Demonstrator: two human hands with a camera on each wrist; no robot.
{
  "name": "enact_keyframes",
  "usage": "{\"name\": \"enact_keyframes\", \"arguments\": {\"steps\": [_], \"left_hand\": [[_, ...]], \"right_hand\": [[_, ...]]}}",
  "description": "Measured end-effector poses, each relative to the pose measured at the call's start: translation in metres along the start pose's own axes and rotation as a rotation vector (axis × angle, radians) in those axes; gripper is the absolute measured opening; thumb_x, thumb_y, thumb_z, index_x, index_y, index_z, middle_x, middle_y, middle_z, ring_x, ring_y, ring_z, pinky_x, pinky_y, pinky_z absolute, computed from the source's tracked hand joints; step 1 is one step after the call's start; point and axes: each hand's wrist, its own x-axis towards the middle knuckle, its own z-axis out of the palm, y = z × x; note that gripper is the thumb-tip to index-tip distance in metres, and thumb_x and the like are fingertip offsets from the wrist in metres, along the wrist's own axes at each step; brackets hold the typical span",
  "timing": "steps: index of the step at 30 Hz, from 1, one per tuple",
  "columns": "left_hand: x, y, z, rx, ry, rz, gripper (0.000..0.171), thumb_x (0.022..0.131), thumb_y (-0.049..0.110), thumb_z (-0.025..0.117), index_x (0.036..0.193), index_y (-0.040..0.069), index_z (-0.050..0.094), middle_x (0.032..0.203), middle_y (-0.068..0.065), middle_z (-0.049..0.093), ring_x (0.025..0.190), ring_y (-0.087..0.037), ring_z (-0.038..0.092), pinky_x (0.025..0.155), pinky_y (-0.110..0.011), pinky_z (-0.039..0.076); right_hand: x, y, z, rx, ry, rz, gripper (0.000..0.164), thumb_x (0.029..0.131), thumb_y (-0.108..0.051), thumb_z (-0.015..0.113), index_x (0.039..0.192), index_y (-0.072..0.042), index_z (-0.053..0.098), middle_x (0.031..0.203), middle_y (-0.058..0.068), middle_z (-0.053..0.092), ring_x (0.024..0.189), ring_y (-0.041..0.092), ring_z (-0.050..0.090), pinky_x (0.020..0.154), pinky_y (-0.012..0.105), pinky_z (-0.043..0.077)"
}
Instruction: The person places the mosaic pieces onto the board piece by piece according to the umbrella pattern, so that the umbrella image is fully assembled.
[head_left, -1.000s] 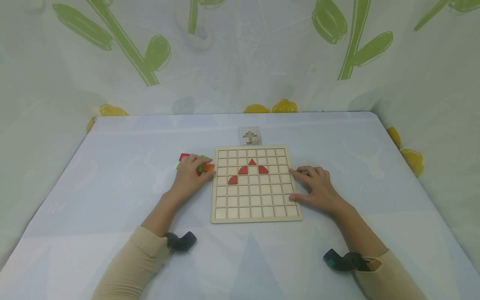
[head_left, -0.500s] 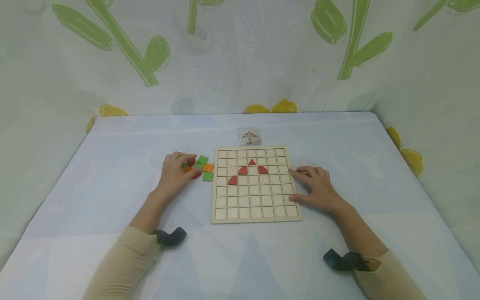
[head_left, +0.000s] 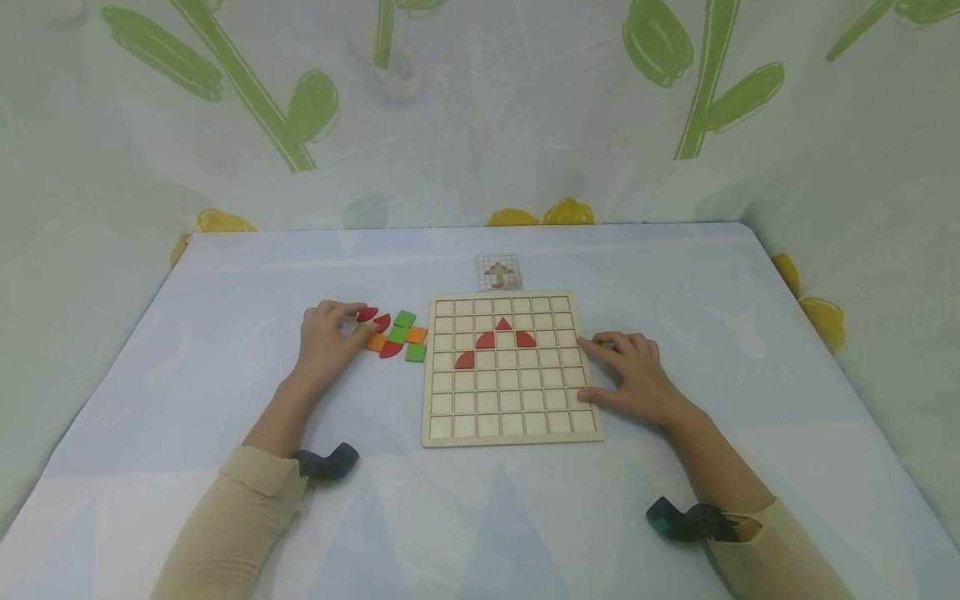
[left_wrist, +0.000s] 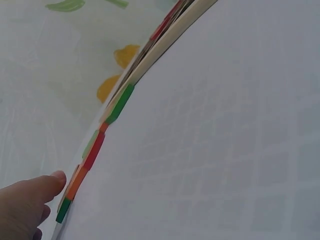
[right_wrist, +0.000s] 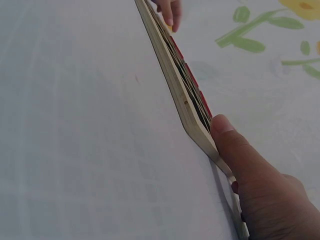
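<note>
A wooden grid board (head_left: 487, 402) lies mid-table in the head view, with a red triangle tile (head_left: 503, 324) and several red quarter-circle tiles (head_left: 465, 360) in its cells. My left hand (head_left: 324, 337) is at the left end of a loose group of tiles. Its index fingertip is by a red quarter-circle tile (head_left: 367, 314), and its thumb overlaps an orange tile (head_left: 376, 342). Beside the board lie green square tiles (head_left: 405, 319), another orange tile (head_left: 416, 335) and more red ones. My right hand (head_left: 632, 379) rests its thumb and index fingertips on the board's right edge, fingers spread.
Just behind the board, a small pattern card (head_left: 498, 272) shows a red and green figure on a grid. The pale table (head_left: 225, 275) meets a leaf-printed cloth wall (head_left: 517, 125) at the back. Dark cameras are strapped at both wrists.
My left hand has moved left from the board's edge across the loose tiles, uncovering green, orange and red ones. The board, its red tiles and my right hand stay where they were.
</note>
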Motion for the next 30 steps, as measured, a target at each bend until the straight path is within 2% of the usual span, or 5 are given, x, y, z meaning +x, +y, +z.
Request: {"name": "enact_keyframes", "arguments": {"steps": [7,14,18,22,30], "left_hand": [[0.01,-0.004,-0.001,0.006,0.014,-0.032,0.044,0.09,0.029,0.061,0.126,0.005,0.058,0.119,-0.018,0.051,0.113,-0.035,0.038,0.087,-0.047,0.035],[0.017,-0.007,-0.002,-0.002,-0.012,-0.071,0.039,0.092,0.028,0.058,0.124,0.006,0.06,0.118,-0.018,0.052,0.112,-0.035,0.038,0.089,-0.047,0.033],[0.02,-0.01,-0.001,0.003,-0.023,-0.03,0.043,0.092,0.03,0.057,0.13,0.008,0.056,0.115,-0.016,0.054,0.11,-0.034,0.039,0.091,-0.048,0.031],[0.02,-0.01,-0.002,0.019,-0.017,0.005,0.041,0.091,0.027,0.057,0.128,0.008,0.059,0.112,-0.017,0.054,0.108,-0.035,0.04,0.091,-0.05,0.03],[0.021,-0.007,-0.003,-0.015,-0.023,-0.068,0.042,0.092,0.032,0.059,0.125,0.007,0.06,0.119,-0.017,0.053,0.113,-0.034,0.04,0.091,-0.049,0.033]], "right_hand": [[-0.001,0.001,0.0,0.002,0.007,-0.007,0.074,0.075,-0.045,0.073,0.137,-0.01,0.05,0.126,0.013,0.049,0.11,0.033,0.039,0.087,0.051,0.025],[-0.002,0.001,0.002,0.007,0.004,-0.004,0.074,0.075,-0.045,0.073,0.137,-0.011,0.05,0.125,0.012,0.05,0.111,0.033,0.039,0.087,0.05,0.024],[-0.002,0.001,0.002,0.003,0.004,0.003,0.074,0.075,-0.046,0.073,0.137,-0.011,0.05,0.126,0.012,0.05,0.111,0.033,0.039,0.087,0.05,0.024],[-0.001,0.0,0.001,0.006,-0.006,-0.002,0.074,0.077,-0.048,0.071,0.137,-0.011,0.05,0.126,0.013,0.049,0.111,0.034,0.039,0.087,0.05,0.025],[0.0,0.001,-0.001,-0.008,-0.004,0.003,0.073,0.078,-0.047,0.071,0.138,-0.012,0.05,0.127,0.011,0.049,0.112,0.033,0.038,0.086,0.05,0.024]]}}
